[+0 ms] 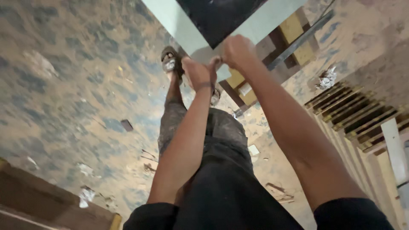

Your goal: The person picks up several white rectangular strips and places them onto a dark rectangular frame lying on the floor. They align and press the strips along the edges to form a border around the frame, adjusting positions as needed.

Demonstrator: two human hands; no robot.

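My worksite: a building under construction
Dusty bare floor (64,85), scattered debris (327,79), stacked timber slats (358,113) around me

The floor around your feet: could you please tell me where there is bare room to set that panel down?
The widest bare floor is on the left, between the sandalled foot and the wooden board, with only small scraps. On the right it is crowded: yellow blocks, a metal bar, slatted frames. Both hands hold the panel.

Two hands, the left hand (197,72) and the right hand (238,51), both grip the corner of one pale board (187,30) with a dark face. One sandalled foot (170,63) shows clearly below. One crumpled white paper (327,79) lies on the dusty floor (64,85). One slatted wooden frame (358,113) sits at the side.
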